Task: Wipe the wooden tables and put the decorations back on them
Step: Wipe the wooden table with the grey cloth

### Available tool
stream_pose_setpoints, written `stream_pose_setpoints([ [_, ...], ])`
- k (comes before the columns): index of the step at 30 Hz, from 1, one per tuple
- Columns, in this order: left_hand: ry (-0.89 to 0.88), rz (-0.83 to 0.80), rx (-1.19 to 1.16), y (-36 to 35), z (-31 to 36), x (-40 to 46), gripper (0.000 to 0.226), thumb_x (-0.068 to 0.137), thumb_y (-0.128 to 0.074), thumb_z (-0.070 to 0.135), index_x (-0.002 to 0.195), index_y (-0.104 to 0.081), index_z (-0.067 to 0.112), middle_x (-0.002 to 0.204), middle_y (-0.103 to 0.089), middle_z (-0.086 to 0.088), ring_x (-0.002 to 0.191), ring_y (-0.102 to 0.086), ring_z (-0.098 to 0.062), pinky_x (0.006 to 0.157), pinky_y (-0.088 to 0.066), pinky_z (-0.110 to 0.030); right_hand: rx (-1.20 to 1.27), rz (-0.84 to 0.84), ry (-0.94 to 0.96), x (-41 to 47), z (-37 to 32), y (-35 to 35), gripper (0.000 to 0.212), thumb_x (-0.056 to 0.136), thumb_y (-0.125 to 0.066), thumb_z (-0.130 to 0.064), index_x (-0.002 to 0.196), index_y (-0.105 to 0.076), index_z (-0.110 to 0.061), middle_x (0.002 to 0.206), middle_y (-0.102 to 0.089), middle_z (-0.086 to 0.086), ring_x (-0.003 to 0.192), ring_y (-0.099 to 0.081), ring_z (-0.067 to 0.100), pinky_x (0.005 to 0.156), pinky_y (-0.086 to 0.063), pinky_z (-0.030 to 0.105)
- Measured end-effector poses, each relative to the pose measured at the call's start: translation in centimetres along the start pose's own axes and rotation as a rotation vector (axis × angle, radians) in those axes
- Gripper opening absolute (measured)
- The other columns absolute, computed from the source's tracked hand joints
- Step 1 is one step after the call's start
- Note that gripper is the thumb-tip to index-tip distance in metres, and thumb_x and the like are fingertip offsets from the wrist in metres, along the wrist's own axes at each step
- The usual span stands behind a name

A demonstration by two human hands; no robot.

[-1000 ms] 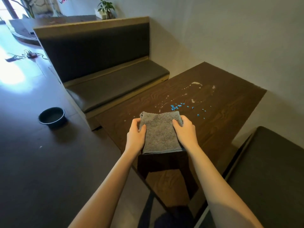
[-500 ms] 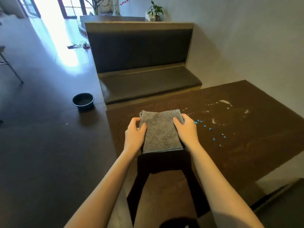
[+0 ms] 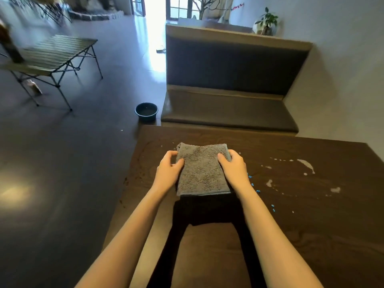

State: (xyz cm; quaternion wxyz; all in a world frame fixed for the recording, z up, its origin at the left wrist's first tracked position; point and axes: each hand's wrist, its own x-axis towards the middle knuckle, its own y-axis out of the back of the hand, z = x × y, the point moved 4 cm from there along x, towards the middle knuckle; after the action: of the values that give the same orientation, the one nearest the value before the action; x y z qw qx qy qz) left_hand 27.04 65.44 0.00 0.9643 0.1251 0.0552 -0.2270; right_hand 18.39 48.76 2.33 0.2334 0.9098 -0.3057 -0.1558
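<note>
A folded grey towel (image 3: 201, 169) hangs just above the dark wooden table (image 3: 291, 225), casting a shadow beneath it. My left hand (image 3: 168, 171) grips its left edge and my right hand (image 3: 233, 168) grips its right edge, thumbs on top. White smears (image 3: 305, 164) and small blue crumbs (image 3: 257, 191) lie on the table to the right of the towel. A few dark specks dot the table's left edge.
A padded bench seat (image 3: 226, 110) stands behind the table against the wall, with a potted plant (image 3: 266, 22) on its back ledge. A dark bowl (image 3: 146, 111) sits on the floor left of the bench. A folding slatted table (image 3: 52, 53) stands far left.
The view has swung left, so the table now runs off to the right and the folding table has come into sight. Both hands still hold the towel the same way.
</note>
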Motion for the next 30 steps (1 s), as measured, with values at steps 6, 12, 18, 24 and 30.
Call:
stream_pose_setpoints([
  [6, -0.017, -0.057, -0.067, -2.6, 0.6, 1.0, 0.019, 0.094, -0.053, 0.017, 0.112, -0.053, 0.021, 0.087, -0.066, 0.008, 0.079, -0.065, -0.009, 0.073, -0.054, -0.03, 0.026, 0.004, -0.037, 0.9, 1.5, 2.1, 0.02, 0.097, -0.048, -0.028, 0.098, -0.057, -0.01, 0.076, -0.049, 0.004, 0.063, -0.043, 0.013, 0.052, -0.031, 0.026],
  [12, -0.054, -0.21, -0.067, -8.0, 2.2, 1.8, 0.018, 0.095, -0.051, 0.014, 0.111, -0.052, 0.024, 0.091, -0.066, 0.005, 0.081, -0.065, -0.011, 0.074, -0.053, -0.029, 0.013, 0.125, -0.114, 0.6, 4.1, 6.9, 0.013, 0.098, -0.048, -0.029, 0.101, -0.054, -0.018, 0.076, -0.052, 0.0, 0.061, -0.045, 0.011, 0.054, -0.033, 0.027],
  [18, -0.069, -0.266, -0.067, -14.3, 3.7, 1.9, 0.02, 0.095, -0.051, 0.013, 0.113, -0.052, 0.021, 0.09, -0.064, 0.01, 0.08, -0.064, -0.011, 0.079, -0.053, -0.035, 0.021, 0.215, -0.155, 1.1, 6.8, 12.3, 0.021, 0.098, -0.048, -0.026, 0.107, -0.058, -0.01, 0.087, -0.056, 0.009, 0.079, -0.056, 0.025, 0.063, -0.042, 0.033],
  [24, -0.075, -0.251, -0.054, -22.5, 5.5, 1.9, 0.022, 0.093, -0.055, 0.015, 0.111, -0.051, 0.027, 0.101, -0.066, 0.005, 0.09, -0.065, -0.017, 0.085, -0.053, -0.04, 0.027, 0.197, -0.131, 4.0, 11.3, 19.0, 0.023, 0.098, -0.048, -0.027, 0.115, -0.056, -0.014, 0.085, -0.061, 0.007, 0.071, -0.057, 0.019, 0.058, -0.038, 0.028],
  [30, -0.068, -0.185, -0.043, -34.3, 7.1, 0.8, 0.025, 0.093, -0.055, 0.015, 0.113, -0.049, 0.029, 0.11, -0.063, 0.005, 0.096, -0.063, -0.016, 0.087, -0.052, -0.038, -0.017, 0.15, -0.104, 7.0, 17.2, 28.7, 0.013, 0.098, -0.047, -0.025, 0.095, -0.052, -0.014, 0.066, -0.043, -0.001, 0.052, -0.038, 0.01, 0.048, -0.029, 0.024],
])
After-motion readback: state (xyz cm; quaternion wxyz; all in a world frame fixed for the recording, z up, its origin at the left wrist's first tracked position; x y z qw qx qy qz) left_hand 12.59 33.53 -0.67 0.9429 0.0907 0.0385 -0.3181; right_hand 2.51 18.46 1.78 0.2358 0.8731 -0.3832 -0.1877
